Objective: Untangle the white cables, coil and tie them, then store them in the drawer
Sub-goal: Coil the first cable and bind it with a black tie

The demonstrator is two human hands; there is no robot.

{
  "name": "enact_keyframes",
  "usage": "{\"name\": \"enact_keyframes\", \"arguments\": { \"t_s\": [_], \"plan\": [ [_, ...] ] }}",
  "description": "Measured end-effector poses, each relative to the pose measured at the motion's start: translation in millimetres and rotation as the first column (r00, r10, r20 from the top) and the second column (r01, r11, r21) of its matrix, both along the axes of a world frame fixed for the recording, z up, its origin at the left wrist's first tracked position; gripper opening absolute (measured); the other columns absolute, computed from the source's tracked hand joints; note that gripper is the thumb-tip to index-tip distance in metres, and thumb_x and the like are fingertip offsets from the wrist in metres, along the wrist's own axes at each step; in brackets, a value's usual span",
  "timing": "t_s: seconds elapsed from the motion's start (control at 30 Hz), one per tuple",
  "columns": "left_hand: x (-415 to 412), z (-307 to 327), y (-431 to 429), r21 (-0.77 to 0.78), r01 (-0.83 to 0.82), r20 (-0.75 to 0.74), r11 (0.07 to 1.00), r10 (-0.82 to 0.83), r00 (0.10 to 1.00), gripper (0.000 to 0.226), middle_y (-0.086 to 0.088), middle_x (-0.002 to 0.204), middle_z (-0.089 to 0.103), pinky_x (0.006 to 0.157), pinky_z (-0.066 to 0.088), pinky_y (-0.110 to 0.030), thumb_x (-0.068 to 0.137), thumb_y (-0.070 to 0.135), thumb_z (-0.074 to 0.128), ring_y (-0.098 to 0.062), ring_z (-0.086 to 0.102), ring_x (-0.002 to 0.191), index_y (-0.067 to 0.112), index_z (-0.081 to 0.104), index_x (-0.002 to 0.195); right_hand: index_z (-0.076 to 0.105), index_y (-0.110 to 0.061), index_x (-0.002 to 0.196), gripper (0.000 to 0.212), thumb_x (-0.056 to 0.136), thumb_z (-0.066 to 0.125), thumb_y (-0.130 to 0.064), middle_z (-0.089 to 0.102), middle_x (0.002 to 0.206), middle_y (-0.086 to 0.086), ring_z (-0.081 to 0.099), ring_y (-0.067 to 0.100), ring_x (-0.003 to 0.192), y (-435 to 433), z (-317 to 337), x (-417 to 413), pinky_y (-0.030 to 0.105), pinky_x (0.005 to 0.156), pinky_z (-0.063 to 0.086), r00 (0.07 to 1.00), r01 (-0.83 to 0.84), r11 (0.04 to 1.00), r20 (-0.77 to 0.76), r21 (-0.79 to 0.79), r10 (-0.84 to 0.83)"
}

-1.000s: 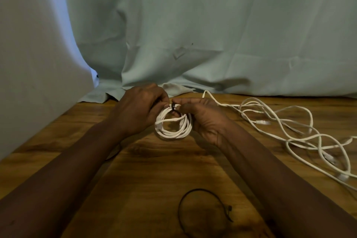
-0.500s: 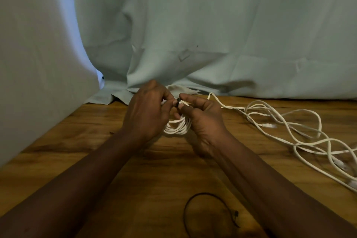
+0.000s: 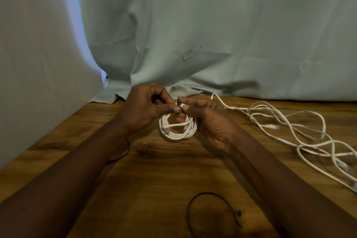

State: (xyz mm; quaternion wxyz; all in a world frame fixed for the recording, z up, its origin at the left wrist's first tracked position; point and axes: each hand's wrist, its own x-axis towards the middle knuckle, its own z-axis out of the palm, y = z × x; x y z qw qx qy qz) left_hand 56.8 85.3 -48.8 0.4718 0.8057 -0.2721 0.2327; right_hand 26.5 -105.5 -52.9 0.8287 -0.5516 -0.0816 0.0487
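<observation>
A pale green cloth (image 3: 212,35) hangs across the back of the room and bunches where it meets the wooden surface (image 3: 154,170), hiding whatever lies behind it. To the right sprawl the loose white cables (image 3: 271,126), looped over one another; their far strands run out of view at the right edge and blur there, so the plugs are hard to make out.

Both forearms reach in from the near edge. The left hand (image 3: 143,110) and right hand (image 3: 208,120) meet over the coiled cable (image 3: 177,135), a neat white ring of several turns at mid-surface, just left of the tangle. Its top is covered by fingers.

A thin black tie (image 3: 204,193) lies curved near the front edge.

Each hand's grip is closed in a pinch on a small dark tie (image 3: 179,104) at the coil's top; how it is fastened I cannot tell.
</observation>
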Motion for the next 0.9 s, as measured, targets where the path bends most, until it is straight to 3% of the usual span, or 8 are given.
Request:
{"name": "enact_keyframes", "arguments": {
  "t_s": [0.13,0.2,0.33,0.5,0.6,0.7,0.77,0.9],
  "plan": [
    [-5.1,5.7,0.3,0.125,-0.015,0.091,0.992,0.004,0.996,0.019,0.005,0.076,0.072,0.059,0.050,-0.022,0.068,0.025,0.094,-0.010,0.066,0.064,0.020,0.077,0.077,0.068,0.010,0.117,0.027,0.092,0.059,0.014,0.072,0.095,0.026,0.069,0.024,0.070,-6.6,2.8,0.0,0.031,0.070,0.064,0.999,-0.028,0.997,0.031,-0.071,0.031],
    [-5.7,6.8,1.4,0.175,-0.023,0.121,0.984,0.002,0.993,0.020,0.008,0.075,0.071,0.060,0.050,-0.018,0.068,0.025,0.095,-0.007,0.067,0.064,0.021,0.077,0.077,0.069,0.010,0.116,0.026,0.092,0.059,0.014,0.073,0.095,0.023,0.070,0.024,0.073,-7.6,2.9,-0.4,0.032,0.073,0.063,0.998,-0.038,0.995,0.042,-0.095,0.042],
    [-9.4,10.6,2.6,0.260,-0.026,0.162,0.965,-0.017,0.987,0.024,0.011,0.072,0.072,0.061,0.059,-0.026,0.069,0.023,0.095,-0.006,0.071,0.065,0.018,0.073,0.077,0.068,0.010,0.118,0.028,0.092,0.060,0.013,0.074,0.097,0.024,0.072,0.023,0.072,-8.2,3.1,-1.4,0.032,0.072,0.064,0.996,-0.065,0.985,0.056,-0.162,0.075],
    [-10.7,11.6,1.2,0.288,-0.014,0.143,0.957,-0.029,0.989,0.041,0.012,0.063,0.067,0.056,0.055,-0.028,0.065,0.021,0.098,-0.005,0.069,0.060,0.022,0.060,0.081,0.072,0.004,0.117,0.028,0.092,0.060,0.011,0.076,0.089,0.018,0.069,0.019,0.066,-14.0,6.6,-3.8,0.024,0.063,0.062,0.988,-0.075,0.949,0.108,-0.307,0.113],
    [-12.8,7.4,-5.4,0.199,0.041,0.092,0.979,-0.060,0.994,0.034,0.004,0.062,0.068,0.051,0.053,-0.023,0.066,0.017,0.097,-0.007,0.066,0.052,0.012,0.065,0.078,0.074,0.001,0.114,0.026,0.093,0.061,0.007,0.075,0.080,0.014,0.063,0.019,0.064,-18.1,7.8,-2.4,0.023,0.061,0.059,0.985,-0.057,0.927,0.133,-0.372,0.114],
    [-14.0,3.0,-12.5,0.080,0.094,0.034,0.992,-0.097,0.995,0.025,-0.005,0.063,0.071,0.049,0.054,-0.034,0.070,0.018,0.094,-0.026,0.067,0.049,0.009,0.070,0.075,0.075,0.001,0.112,0.022,0.096,0.060,0.003,0.072,0.073,0.011,0.057,0.015,0.057,-20.2,6.5,0.5,0.023,0.058,0.056,0.988,-0.037,0.930,0.126,-0.365,0.088],
    [-12.9,4.1,-12.5,0.073,0.112,-0.006,0.991,-0.111,0.994,0.020,-0.006,0.066,0.073,0.054,0.058,-0.040,0.073,0.019,0.092,-0.032,0.069,0.055,0.010,0.076,0.080,0.074,0.005,0.110,0.020,0.096,0.060,0.003,0.072,0.074,0.013,0.058,0.014,0.056,-20.1,5.7,1.7,0.024,0.059,0.056,0.991,-0.025,0.934,0.116,-0.356,0.071],
    [-9.5,7.4,-5.0,0.118,0.137,-0.110,0.983,-0.125,0.986,0.015,0.000,0.083,0.080,0.079,0.065,-0.045,0.081,0.018,0.087,-0.020,0.078,0.077,0.013,0.082,0.094,0.072,0.011,0.107,0.017,0.096,0.061,0.004,0.071,0.076,0.019,0.062,0.015,0.055,-17.3,4.8,0.8,0.022,0.055,0.057,0.997,-0.006,0.943,0.068,-0.334,0.030]
  ]
}}
